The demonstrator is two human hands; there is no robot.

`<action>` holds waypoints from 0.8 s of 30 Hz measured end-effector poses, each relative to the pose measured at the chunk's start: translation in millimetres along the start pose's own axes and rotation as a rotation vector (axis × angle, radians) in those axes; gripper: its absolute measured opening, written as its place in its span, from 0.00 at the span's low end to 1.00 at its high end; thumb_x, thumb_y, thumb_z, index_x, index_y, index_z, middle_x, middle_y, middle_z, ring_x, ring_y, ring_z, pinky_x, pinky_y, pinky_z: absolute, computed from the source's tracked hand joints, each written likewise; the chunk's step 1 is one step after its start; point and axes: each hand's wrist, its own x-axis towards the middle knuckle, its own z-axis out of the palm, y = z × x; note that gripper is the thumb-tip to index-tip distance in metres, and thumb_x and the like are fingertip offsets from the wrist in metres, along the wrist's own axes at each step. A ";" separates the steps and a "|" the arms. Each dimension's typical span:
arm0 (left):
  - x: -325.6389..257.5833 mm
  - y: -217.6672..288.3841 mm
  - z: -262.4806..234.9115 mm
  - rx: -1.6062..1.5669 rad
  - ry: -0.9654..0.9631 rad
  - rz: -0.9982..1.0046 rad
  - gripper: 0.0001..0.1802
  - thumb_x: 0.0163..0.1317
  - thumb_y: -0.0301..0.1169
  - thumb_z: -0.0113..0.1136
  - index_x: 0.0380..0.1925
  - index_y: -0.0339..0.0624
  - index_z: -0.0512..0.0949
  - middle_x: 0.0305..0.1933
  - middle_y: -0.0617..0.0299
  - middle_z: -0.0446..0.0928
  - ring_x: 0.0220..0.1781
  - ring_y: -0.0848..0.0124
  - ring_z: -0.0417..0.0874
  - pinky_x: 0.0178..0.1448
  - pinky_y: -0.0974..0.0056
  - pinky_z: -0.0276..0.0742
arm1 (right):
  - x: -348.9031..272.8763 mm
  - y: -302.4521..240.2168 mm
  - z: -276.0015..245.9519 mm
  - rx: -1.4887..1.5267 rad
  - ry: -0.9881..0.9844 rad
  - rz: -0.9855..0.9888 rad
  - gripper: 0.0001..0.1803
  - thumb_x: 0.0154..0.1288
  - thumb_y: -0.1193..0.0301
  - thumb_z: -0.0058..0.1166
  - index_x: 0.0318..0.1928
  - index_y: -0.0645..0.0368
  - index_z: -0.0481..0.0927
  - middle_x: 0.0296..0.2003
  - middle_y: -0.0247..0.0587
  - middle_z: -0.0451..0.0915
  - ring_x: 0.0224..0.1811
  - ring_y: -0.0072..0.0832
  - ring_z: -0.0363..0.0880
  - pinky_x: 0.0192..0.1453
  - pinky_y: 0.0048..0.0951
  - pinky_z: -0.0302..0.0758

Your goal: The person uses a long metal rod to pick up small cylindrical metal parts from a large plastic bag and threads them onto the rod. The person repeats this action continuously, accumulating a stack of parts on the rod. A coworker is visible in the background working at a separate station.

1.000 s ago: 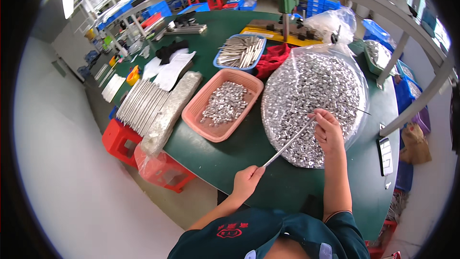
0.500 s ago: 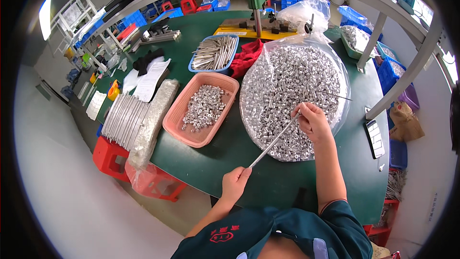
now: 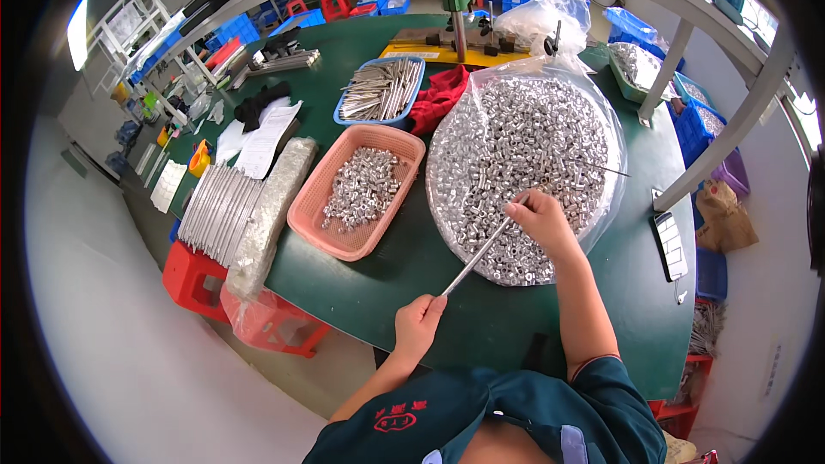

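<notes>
A slim silver metal rod (image 3: 478, 256) slants up to the right between my two hands. Its lower end is in my left hand (image 3: 418, 326), which is closed around it over the green table. My right hand (image 3: 541, 219) pinches the upper end, above a large heap of small silver metal sleeves (image 3: 533, 137) in a clear plastic bag (image 3: 620, 133). A thin dark wire (image 3: 612, 170) sticks out over the bag's right side. Left of the heap, a pink basket (image 3: 302, 206) holds more of these small sleeves. The tip inside my right fingers is hidden.
A blue basket of metal rods (image 3: 382, 90) stands beside a red cloth (image 3: 440, 96). At left lie a row of long rods (image 3: 219, 210), a plastic-wrapped bundle (image 3: 273, 215) and papers (image 3: 268, 142). A shelf post (image 3: 730, 129) and a phone (image 3: 669, 245) are at right.
My right hand has shifted slightly left and down along the rod, its fingers still pinched. My left hand keeps its hold. The whole view has shifted slightly.
</notes>
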 end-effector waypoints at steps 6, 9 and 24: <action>1.0 -4.1 -2.9 -0.150 -0.003 -0.108 0.19 0.68 0.37 0.57 0.22 0.35 0.74 0.16 0.67 0.63 0.22 0.81 0.61 0.25 0.69 0.59 | -5.5 -11.1 4.7 0.602 -0.099 0.167 0.17 0.71 0.63 0.52 0.47 0.67 0.75 0.20 0.23 0.62 0.18 0.11 0.54 0.20 0.18 0.52; 3.0 -1.5 -1.1 -0.129 -0.021 -0.093 0.19 0.68 0.36 0.58 0.22 0.34 0.74 0.15 0.65 0.63 0.21 0.80 0.61 0.24 0.68 0.59 | 7.0 8.2 -11.5 1.094 0.273 0.137 0.11 0.71 0.69 0.49 0.48 0.64 0.74 0.27 0.31 0.69 0.24 0.18 0.62 0.24 0.21 0.59; -1.4 2.2 -0.7 0.030 -0.058 0.007 0.18 0.66 0.36 0.60 0.21 0.34 0.73 0.14 0.58 0.63 0.16 0.76 0.61 0.22 0.65 0.60 | 12.1 13.4 -14.1 1.302 0.144 0.065 0.17 0.70 0.79 0.42 0.57 0.74 0.67 0.52 0.57 0.73 0.55 0.45 0.76 0.60 0.40 0.78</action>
